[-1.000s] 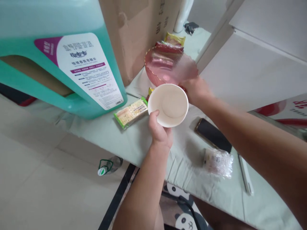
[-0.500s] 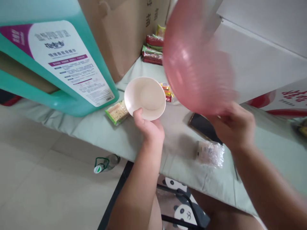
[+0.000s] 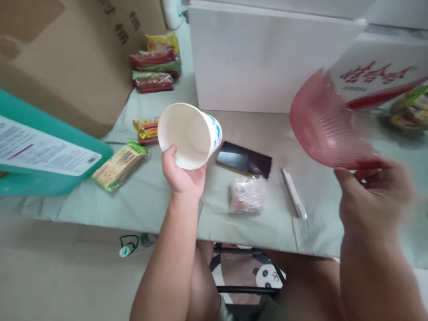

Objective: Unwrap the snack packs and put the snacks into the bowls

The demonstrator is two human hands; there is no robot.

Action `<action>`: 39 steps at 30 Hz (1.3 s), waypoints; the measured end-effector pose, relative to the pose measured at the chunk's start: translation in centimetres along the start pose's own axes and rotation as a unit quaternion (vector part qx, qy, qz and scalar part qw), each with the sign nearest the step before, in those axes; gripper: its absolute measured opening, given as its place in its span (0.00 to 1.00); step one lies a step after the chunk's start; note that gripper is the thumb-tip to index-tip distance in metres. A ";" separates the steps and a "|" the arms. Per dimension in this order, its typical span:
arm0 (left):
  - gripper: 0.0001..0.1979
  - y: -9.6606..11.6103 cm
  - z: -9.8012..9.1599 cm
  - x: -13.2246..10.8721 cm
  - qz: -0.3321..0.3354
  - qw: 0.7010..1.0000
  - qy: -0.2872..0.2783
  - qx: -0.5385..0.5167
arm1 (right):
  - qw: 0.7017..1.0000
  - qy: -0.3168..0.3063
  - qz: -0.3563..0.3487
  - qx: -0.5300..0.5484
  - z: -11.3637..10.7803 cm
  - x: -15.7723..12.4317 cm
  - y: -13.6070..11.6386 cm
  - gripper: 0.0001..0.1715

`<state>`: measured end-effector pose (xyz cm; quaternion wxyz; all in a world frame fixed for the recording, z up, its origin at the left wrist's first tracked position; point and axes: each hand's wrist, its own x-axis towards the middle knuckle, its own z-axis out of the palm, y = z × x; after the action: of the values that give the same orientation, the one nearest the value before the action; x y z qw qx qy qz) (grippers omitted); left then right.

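My left hand grips a white paper cup with blue print on its side. The thumb is over the rim, and the cup's mouth tilts toward me, showing a bare inside. Pinched at its lower edge by my right hand is a red see-through plastic bag, held up at the right and partly blurred. Below and right of the cup, a dark phone lies on the table, close to a clear-wrapped packet. A white and grey box cutter rests between that packet and my right hand.
Wrapped snacks are stacked by a cardboard box. A cracker packet and small snack packets lie left of the cup. A teal jug stands at left. A white box is behind; a bottle is below the edge.
The red bag has swung down and to the right with my right hand. My view has turned rightward, and the cup has tipped so its printed side shows.
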<state>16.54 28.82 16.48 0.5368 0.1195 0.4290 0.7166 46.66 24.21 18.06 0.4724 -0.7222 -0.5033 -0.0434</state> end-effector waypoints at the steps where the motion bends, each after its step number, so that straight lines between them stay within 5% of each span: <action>1: 0.24 -0.2 0.5 -0.3 0.010 0.999 -0.011 0.031 | 1.000 0.014 0.008 -0.002 -0.3 0.1 0.6 0.13; 8: 0.19 -1.3 6.0 -3.8 0.123 0.970 -0.110 0.177 | 0.999 0.028 0.019 -0.022 -1.1 -0.8 6.6 0.15; 13: 0.18 -5.7 10.7 -6.5 0.036 0.966 -0.150 0.206 | 0.998 0.003 0.055 -0.012 -0.7 -1.2 9.3 0.16; 17: 0.23 -9.3 12.5 -7.1 -0.006 0.958 -0.168 0.231 | 0.999 -0.007 0.031 -0.017 -0.6 -1.1 9.3 0.15; 28: 0.18 -12.3 13.5 -6.0 -0.059 0.958 -0.150 0.239 | 0.997 -0.056 0.059 0.019 -0.8 -1.1 9.1 0.17; 33: 0.15 -10.6 12.6 -6.1 -0.052 0.969 -0.115 0.213 | 0.994 -0.077 0.014 0.079 -0.7 -1.5 9.0 0.21; 39: 0.04 -7.6 10.7 -6.4 0.076 0.953 -0.145 0.255 | 0.988 -0.110 -0.040 0.097 -0.8 -2.5 8.0 0.11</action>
<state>30.96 28.88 19.15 0.4887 0.3869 0.5048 0.5972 51.88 21.57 12.05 0.4800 -0.6521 -0.5830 0.0666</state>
